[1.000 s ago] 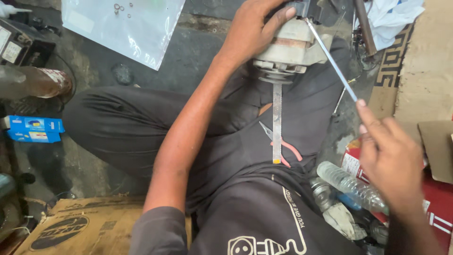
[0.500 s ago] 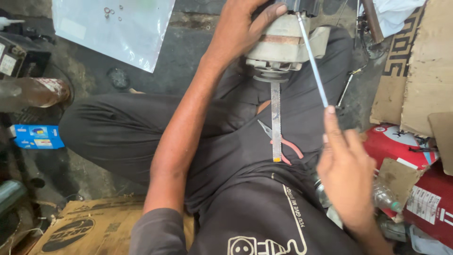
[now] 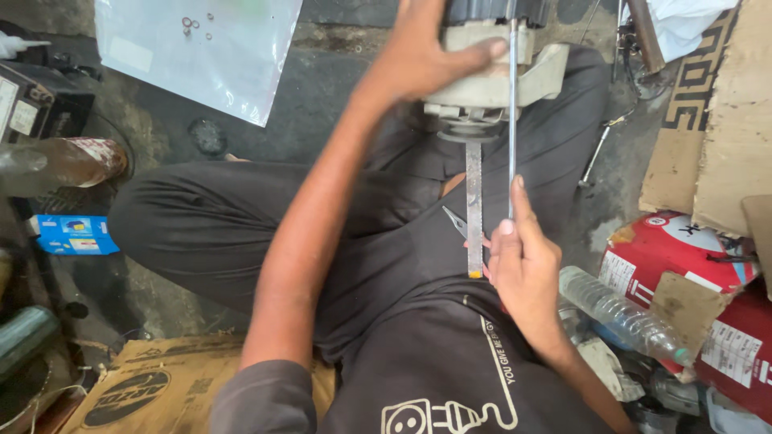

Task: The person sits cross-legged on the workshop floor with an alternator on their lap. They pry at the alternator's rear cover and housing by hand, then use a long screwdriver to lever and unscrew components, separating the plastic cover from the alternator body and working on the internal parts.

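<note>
Head view, looking down on a seated person in dark trousers, legs crossed on a stained concrete floor (image 3: 338, 72).

Left hand (image 3: 426, 56): arm reaches forward, palm over the top of a pale grey cast-metal motor housing (image 3: 490, 84) that sits between the knees at the top of the frame. Fingers curl round the housing, thumb pressed flat along its front edge. Firm hold.

Right hand (image 3: 523, 261): low on the lap, fingers closed on the near end of a long thin steel rod (image 3: 512, 120). Index finger lies extended along the shaft; the handle end is hidden in the palm. Rod runs straight up, nearly vertical in frame, its far tip at the housing beside the left thumb.

Flat grey metal file (image 3: 474, 209) lies lengthwise on the lap just left of the rod, its top under the housing. Pliers with reddish grips (image 3: 458, 225) are partly visible beneath it.

Around: clear plastic sheet with small metal rings (image 3: 201, 40) upper left; clear plastic bottle (image 3: 619, 309) on its side at right; red printed box (image 3: 683, 265) next to it; brown cardboard (image 3: 732, 112) far right; blue carton (image 3: 76, 235) at left.
</note>
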Demonstrator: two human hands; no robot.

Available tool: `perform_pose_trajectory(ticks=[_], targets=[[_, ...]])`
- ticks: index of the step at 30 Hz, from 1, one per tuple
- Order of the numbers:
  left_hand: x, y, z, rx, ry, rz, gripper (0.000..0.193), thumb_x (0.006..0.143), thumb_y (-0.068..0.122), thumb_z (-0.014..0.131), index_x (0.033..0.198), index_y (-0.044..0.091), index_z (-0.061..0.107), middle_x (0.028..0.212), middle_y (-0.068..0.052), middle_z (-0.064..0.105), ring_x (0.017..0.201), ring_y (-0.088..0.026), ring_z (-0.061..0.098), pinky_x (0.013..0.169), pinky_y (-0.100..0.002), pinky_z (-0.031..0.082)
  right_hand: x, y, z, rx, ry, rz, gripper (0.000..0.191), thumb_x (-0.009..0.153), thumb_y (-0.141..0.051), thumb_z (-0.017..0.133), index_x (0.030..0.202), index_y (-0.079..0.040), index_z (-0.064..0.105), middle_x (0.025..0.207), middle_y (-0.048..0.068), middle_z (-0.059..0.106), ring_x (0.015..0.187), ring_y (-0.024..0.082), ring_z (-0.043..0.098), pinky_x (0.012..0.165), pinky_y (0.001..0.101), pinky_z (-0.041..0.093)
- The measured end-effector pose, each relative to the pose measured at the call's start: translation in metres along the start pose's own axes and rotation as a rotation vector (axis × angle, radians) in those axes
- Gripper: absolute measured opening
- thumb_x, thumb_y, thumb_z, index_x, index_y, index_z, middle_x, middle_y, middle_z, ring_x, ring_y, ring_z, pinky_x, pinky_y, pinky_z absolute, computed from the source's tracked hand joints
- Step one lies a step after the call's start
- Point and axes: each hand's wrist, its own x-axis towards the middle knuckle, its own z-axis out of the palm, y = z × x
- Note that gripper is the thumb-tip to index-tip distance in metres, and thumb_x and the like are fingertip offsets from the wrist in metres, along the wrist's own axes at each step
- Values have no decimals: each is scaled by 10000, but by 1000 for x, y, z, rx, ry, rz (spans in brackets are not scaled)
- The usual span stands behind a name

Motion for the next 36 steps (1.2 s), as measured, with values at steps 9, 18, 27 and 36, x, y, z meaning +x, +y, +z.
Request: perform_pose_trajectory(ticks=[9, 18, 27, 36], targets=[[-41, 28, 17, -621, 77, -526, 1193, 790, 390, 947, 1606, 8, 165, 1418, -283, 605, 1293, -332, 654, 1100, -413, 543, 1, 3, 2, 406, -78, 56, 517, 1130, -118, 455, 1635, -68, 356, 715, 33, 526, 486, 91, 491, 624, 297, 569], [-42, 27, 18, -699, 86, -499, 1281, 789, 334, 931, 1607, 13, -1, 1301, -259, 661, 1174, -320, 722, 1021, -408, 603, 5, -18, -17, 631, -135, 243, 567, 1069, -133, 463, 1621, -117, 336, 692, 78, 513, 400, 113, 447, 355, 254, 391], [-43, 25, 15, -842, 53, -486, 1206, 816, 266, 926, 1629, 21, 71, 1340, -264, 656, 1203, -315, 704, 1034, -407, 598, 9, -39, -63, 409, -200, 302, 581, 1047, -123, 475, 1619, -112, 379, 698, 72, 522, 414, 113, 470, 370, 249, 399], [-41, 26, 10, -776, 23, -621, 1179, 742, 336, 925, 1617, 26, 197, 1335, -267, 680, 1187, -327, 735, 1031, -407, 610, 14, -40, -81, -274, -138, 69, 470, 1064, -72, 542, 1533, -103, 553, 682, 29, 567, 501, 70, 480, 462, 239, 417]])
